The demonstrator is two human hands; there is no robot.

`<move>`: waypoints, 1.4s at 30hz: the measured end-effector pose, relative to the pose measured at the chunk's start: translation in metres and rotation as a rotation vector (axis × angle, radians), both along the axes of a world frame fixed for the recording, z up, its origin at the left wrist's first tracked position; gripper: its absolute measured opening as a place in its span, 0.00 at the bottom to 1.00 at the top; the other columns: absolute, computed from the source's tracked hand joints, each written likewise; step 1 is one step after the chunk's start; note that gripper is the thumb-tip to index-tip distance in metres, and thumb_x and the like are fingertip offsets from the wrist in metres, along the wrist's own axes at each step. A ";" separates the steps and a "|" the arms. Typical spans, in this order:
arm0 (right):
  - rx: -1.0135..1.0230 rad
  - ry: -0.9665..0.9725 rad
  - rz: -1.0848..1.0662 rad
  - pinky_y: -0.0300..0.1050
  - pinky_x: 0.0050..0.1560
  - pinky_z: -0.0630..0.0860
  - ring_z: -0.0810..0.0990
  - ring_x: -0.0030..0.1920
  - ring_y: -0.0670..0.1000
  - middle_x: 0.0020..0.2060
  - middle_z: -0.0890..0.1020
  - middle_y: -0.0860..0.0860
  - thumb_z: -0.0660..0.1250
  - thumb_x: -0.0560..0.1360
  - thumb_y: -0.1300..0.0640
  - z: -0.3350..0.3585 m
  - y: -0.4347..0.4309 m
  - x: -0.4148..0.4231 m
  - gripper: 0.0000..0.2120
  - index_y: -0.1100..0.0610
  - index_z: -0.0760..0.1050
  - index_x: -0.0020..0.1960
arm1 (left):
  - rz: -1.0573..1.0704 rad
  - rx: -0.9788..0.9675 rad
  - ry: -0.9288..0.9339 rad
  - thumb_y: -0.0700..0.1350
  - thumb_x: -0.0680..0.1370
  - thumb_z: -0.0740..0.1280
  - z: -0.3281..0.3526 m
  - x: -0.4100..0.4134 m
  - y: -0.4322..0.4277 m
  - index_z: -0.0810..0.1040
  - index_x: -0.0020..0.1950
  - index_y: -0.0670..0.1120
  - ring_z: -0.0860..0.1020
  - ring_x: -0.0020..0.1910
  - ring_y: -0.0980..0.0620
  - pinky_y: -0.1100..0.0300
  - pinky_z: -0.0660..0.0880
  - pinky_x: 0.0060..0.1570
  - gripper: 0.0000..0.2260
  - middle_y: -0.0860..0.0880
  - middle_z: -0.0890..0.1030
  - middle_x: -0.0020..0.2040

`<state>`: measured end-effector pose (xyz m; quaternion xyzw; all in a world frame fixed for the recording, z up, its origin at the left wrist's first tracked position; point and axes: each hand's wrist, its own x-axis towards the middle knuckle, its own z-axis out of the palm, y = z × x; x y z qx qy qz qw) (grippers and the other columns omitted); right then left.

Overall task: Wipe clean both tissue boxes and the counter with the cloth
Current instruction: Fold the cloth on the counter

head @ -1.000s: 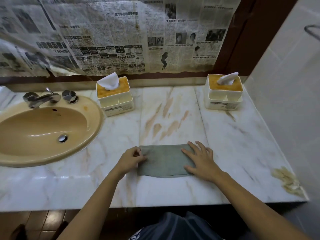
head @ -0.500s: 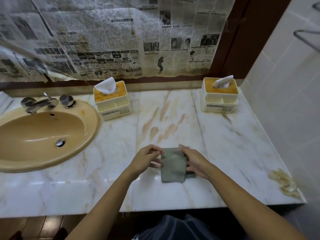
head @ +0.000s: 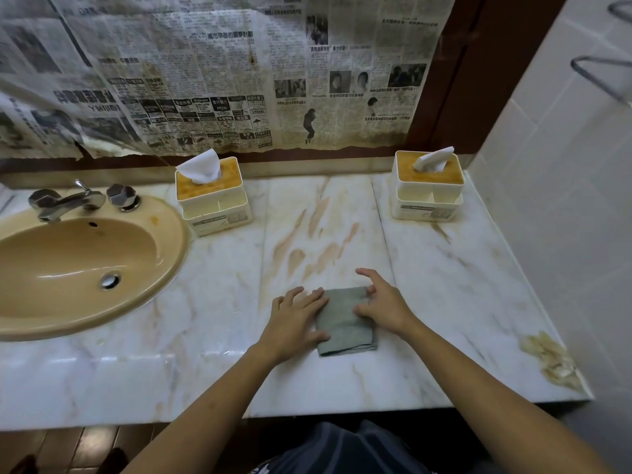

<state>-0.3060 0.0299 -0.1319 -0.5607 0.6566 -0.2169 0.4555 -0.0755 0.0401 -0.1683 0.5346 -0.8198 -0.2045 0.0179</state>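
A grey-green cloth, folded into a small square, lies flat on the white marble counter near its front edge. My left hand rests flat with spread fingers on the cloth's left edge. My right hand presses on the cloth's upper right corner, fingers apart. Two cream tissue boxes with stained orange tops stand at the back: the left tissue box beside the sink, the right tissue box near the tiled wall. Brown smears streak the counter between them.
A tan oval sink with a chrome tap fills the left. Stained newspaper covers the mirror behind. A tiled wall bounds the right side. A crusty brown stain sits at the counter's front right corner.
The cloth lay spread wide, then both hands folded it in half; now it lies flat as a smaller square with both hands pressing on it.
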 end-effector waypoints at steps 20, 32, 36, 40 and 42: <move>0.027 0.221 0.250 0.32 0.46 0.70 0.75 0.50 0.47 0.54 0.72 0.51 0.72 0.69 0.59 -0.010 0.004 -0.028 0.28 0.46 0.72 0.68 | -0.064 0.072 0.030 0.73 0.69 0.64 -0.005 0.015 -0.002 0.50 0.80 0.62 0.37 0.79 0.56 0.52 0.39 0.75 0.44 0.65 0.46 0.79; -0.183 0.893 0.444 0.53 0.63 0.63 0.63 0.68 0.58 0.74 0.60 0.53 0.63 0.75 0.35 -0.021 0.010 -0.024 0.33 0.36 0.57 0.77 | -0.136 0.116 -0.071 0.72 0.72 0.61 -0.002 0.004 -0.005 0.43 0.80 0.61 0.35 0.78 0.51 0.48 0.36 0.75 0.44 0.62 0.40 0.80; -0.112 0.929 0.391 0.51 0.63 0.61 0.62 0.68 0.56 0.73 0.60 0.52 0.66 0.73 0.34 -0.013 0.008 -0.038 0.34 0.35 0.59 0.76 | -0.171 0.102 -0.061 0.72 0.73 0.61 -0.001 -0.015 -0.009 0.45 0.81 0.59 0.36 0.78 0.52 0.46 0.36 0.75 0.43 0.61 0.41 0.80; -0.093 0.803 0.351 0.50 0.62 0.61 0.63 0.66 0.54 0.68 0.64 0.50 0.68 0.72 0.41 -0.004 0.000 -0.032 0.27 0.40 0.69 0.70 | -0.167 0.042 0.043 0.69 0.76 0.59 0.004 -0.009 -0.019 0.58 0.79 0.59 0.44 0.79 0.54 0.49 0.42 0.76 0.34 0.61 0.52 0.80; -0.120 0.648 0.300 0.48 0.61 0.65 0.68 0.63 0.52 0.63 0.71 0.48 0.66 0.75 0.45 0.003 -0.011 -0.021 0.19 0.43 0.74 0.66 | -0.104 -0.007 0.159 0.65 0.78 0.60 0.011 0.004 -0.029 0.68 0.74 0.59 0.57 0.77 0.55 0.52 0.52 0.74 0.25 0.61 0.66 0.75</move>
